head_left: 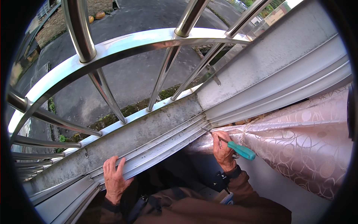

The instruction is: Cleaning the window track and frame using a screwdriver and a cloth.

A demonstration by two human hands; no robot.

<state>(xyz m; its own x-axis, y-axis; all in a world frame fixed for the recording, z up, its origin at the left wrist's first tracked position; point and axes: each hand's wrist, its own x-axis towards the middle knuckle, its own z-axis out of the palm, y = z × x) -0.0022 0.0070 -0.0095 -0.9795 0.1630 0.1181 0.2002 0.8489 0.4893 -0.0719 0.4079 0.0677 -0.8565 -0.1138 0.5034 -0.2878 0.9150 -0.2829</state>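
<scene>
Brown jacket [220, 211] foremost, my empty left hand [115, 177] spreads on the track [167, 145]. Right hand [223, 150] grips the screwdriver [241, 151] shaft, likely for control.

Brn top [194, 210] worn, long slvs [244, 186] w/ dk cuffs [234, 172].

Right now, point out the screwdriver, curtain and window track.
Screwdriver [241, 150]: head view, on its green handle.
Curtain [298, 143]: head view, on its patterned fabric.
Window track [164, 146]: head view, on its ridges.

Steel bars [79, 31]; patterned curtain [298, 143] (pinkish)
</scene>
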